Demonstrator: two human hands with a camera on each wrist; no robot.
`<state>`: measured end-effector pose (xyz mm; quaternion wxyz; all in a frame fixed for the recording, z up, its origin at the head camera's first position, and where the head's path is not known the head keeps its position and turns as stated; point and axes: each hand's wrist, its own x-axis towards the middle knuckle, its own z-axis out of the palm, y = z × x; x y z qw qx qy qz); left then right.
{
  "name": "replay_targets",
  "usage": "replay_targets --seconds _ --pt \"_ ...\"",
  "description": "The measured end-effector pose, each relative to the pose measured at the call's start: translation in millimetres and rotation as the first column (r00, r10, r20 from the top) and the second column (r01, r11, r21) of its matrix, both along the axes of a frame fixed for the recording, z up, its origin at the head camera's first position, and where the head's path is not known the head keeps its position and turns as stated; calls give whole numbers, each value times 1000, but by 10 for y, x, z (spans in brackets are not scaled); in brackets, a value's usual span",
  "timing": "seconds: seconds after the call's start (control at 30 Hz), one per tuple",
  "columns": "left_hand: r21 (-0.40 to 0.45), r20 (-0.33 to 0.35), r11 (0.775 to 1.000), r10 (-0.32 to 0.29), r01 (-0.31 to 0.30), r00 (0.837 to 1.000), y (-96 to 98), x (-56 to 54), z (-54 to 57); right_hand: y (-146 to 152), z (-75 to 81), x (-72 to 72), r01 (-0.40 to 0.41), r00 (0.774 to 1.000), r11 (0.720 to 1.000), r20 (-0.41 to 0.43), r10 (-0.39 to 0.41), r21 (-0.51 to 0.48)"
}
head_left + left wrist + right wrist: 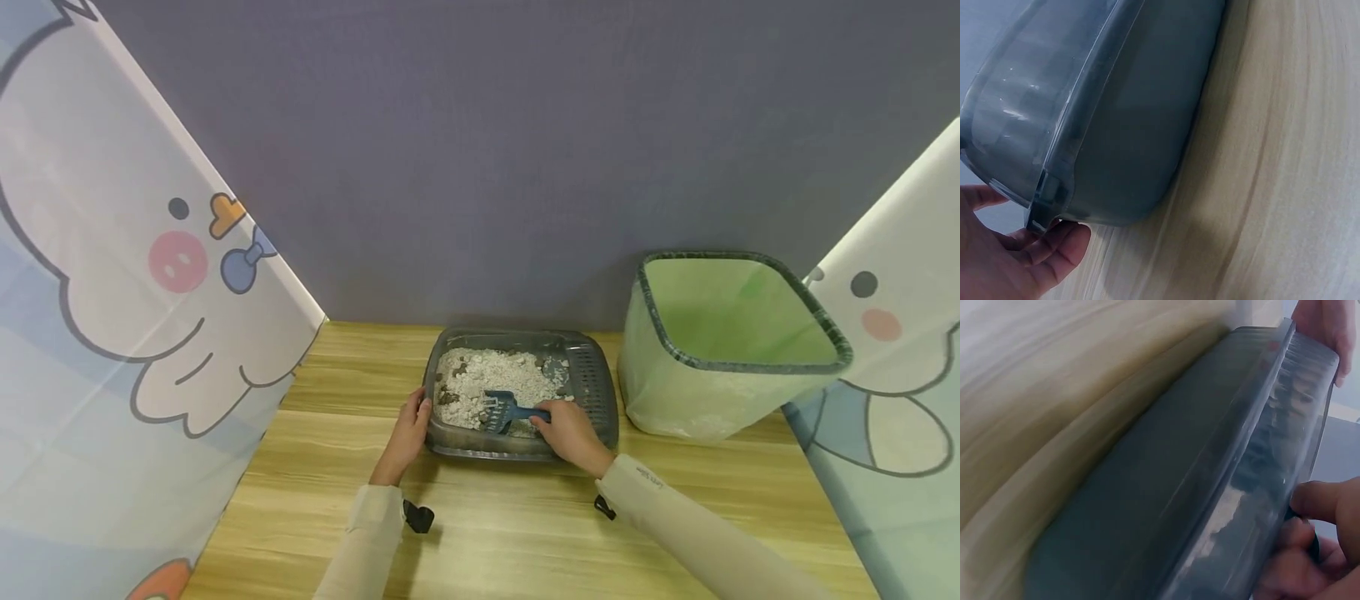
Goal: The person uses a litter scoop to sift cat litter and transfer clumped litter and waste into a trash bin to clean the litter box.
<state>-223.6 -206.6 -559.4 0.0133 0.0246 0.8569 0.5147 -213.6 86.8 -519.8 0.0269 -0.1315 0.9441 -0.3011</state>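
Note:
A dark grey, see-through cat litter box (495,447) rests on the wooden table, holding pale litter (510,371) with several darker clumps. At its left end my left hand (408,429) grips the rim; the left wrist view shows the fingers (1063,247) curled beneath the lip. My right hand (572,433) holds a blue litter scoop (501,410) by its handle over the box's front side. The slotted head lies at the litter, pointing left. In the right wrist view the box wall (1235,506) hides most of the scoop.
A tall bin (697,392) lined with a pale green bag stands right of the box, its mouth facing up. Behind the wooden table (360,367) rises a grey wall (480,167). Cartoon-printed sheets (97,350) flank both sides.

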Motion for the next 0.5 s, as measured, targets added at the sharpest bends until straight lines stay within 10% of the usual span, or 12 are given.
replay_targets --seconds 0.5 --pt "-5 14 1000 7 -7 1000 19 0 -8 -286 -253 -232 -91 996 995 19 92 -36"
